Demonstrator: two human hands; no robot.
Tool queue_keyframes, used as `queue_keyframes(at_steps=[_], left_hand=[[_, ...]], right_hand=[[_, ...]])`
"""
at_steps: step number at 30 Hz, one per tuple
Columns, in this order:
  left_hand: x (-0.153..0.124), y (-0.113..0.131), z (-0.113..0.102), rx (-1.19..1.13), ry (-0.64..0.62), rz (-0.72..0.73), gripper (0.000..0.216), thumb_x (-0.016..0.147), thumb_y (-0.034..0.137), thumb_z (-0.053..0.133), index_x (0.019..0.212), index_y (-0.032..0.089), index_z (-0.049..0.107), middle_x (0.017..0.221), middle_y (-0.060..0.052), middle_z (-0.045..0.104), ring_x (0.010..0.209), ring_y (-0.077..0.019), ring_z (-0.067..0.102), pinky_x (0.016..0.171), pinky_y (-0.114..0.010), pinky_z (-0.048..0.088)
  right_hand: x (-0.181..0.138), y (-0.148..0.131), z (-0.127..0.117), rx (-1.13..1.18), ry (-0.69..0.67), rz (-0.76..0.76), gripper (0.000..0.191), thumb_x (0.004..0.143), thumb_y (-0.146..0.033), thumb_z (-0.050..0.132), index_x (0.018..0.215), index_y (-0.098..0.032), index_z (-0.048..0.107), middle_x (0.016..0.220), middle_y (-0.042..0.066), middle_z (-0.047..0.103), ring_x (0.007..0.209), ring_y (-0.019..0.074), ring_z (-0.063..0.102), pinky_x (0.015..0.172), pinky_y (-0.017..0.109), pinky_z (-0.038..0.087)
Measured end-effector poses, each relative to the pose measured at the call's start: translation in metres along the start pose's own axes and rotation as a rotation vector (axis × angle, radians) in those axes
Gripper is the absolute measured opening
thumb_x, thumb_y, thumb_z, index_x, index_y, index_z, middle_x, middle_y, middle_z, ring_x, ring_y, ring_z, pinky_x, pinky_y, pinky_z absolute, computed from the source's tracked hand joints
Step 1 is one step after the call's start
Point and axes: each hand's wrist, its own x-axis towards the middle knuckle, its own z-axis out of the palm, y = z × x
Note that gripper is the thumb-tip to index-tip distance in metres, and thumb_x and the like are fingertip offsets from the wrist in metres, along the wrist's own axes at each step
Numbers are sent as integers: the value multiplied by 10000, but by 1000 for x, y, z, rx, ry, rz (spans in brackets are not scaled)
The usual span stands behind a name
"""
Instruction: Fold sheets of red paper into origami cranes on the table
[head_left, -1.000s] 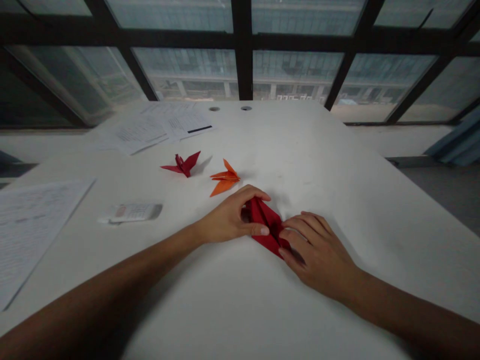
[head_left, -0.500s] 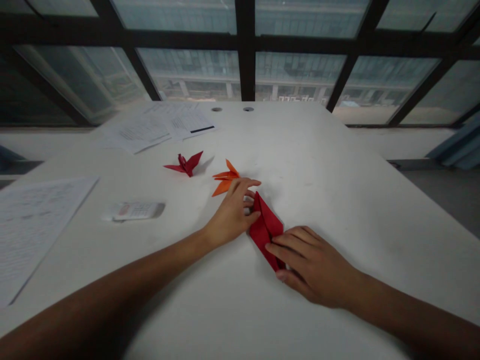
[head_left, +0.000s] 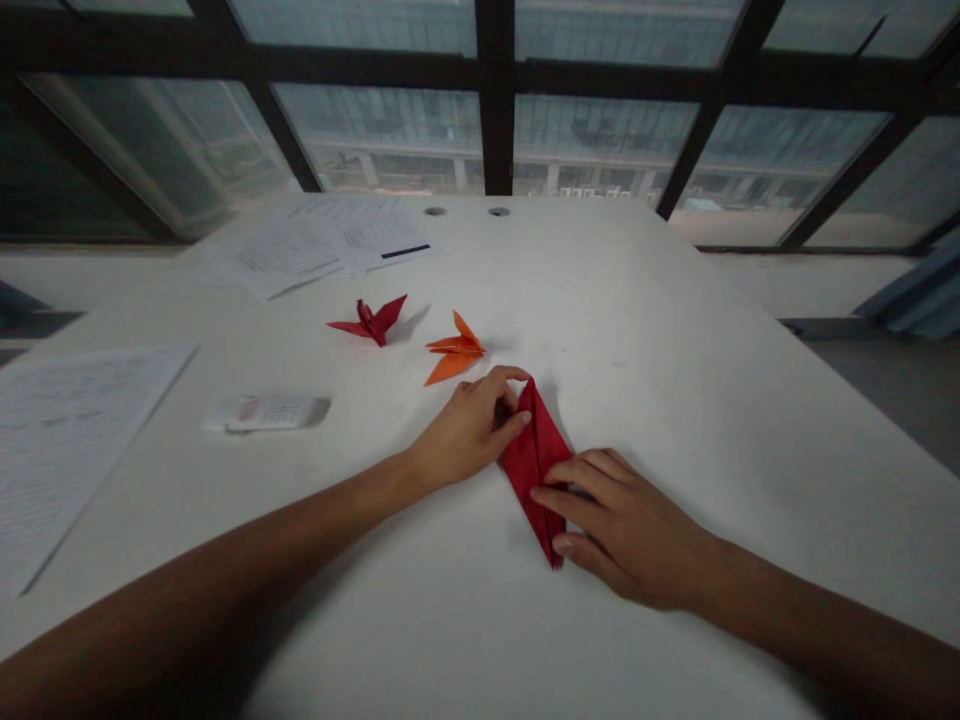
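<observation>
The red folded paper lies flat at the middle of the table. The left hand pinches its upper left edge. The right hand, fingers spread, presses its lower right edge. An orange crane sits near the left hand, and bare tabletop opens to the right.

Midway on the white desk: red folded paper kite, left hand at its far tip, right hand on its near half. Behind, leftward: orange paper crane, dark-red paper crane. Toward left edge: white slab calculator, printed paper sheet.
</observation>
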Motion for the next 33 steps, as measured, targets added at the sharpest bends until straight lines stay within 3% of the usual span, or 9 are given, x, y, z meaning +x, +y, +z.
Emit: queue_keyframes(at_steps=[3,8,15,22,27,30,33], left_hand=[[3,-1,-2,-126,-18,-47,320,988,296,560,1292,224,488,765,43,626,678,-151,581,694,-288,461],[5,0,-2,-224,-10,-78,347,991,328,555,1304,195,485,726,58,590,633,-136,513,648,-266,417],[4,0,-1,-102,48,-1,347,950,181,524,1293,208,573,674,74,506,619,-128,485,645,-262,376],[6,-5,-1,-36,-30,43,262,959,150,485,1080,210,709,759,33,640,644,-119,529,660,-260,380],[6,-6,-1,-28,-27,40,316,954,149,495,1220,219,651,691,55,568,611,-126,509,633,-264,368],[5,-7,0,-1,12,31,356,939,146,513,1276,214,606,771,30,620,716,-156,575,696,-280,430],[3,-7,3,113,50,61,356,902,153,576,1254,191,613,1015,-39,707,944,-219,614,886,-355,489]], right_hand=[[0,2,-2,57,13,-19,360,1048,-326,503,1341,-153,620,1204,136,690,1078,276,583,973,485,475],[1,3,-3,94,-7,-55,303,1049,-285,499,1290,-163,636,1202,111,709,1074,262,593,986,477,461],[0,5,1,72,41,-92,355,991,-76,482,1310,-154,620,1194,113,720,1036,245,612,936,452,516],[-2,13,8,90,218,8,408,927,-8,529,1274,-192,639,1330,128,622,1190,265,571,1026,458,514],[0,13,7,100,241,52,341,941,-36,547,1195,-229,668,1304,104,641,1176,252,588,1007,453,521],[0,13,4,101,275,134,302,943,-46,543,1140,-231,677,1263,98,661,1183,253,591,1008,465,506],[1,12,2,79,278,221,157,954,-155,616,1077,-228,678,1233,104,677,1169,273,599,1003,500,484]])
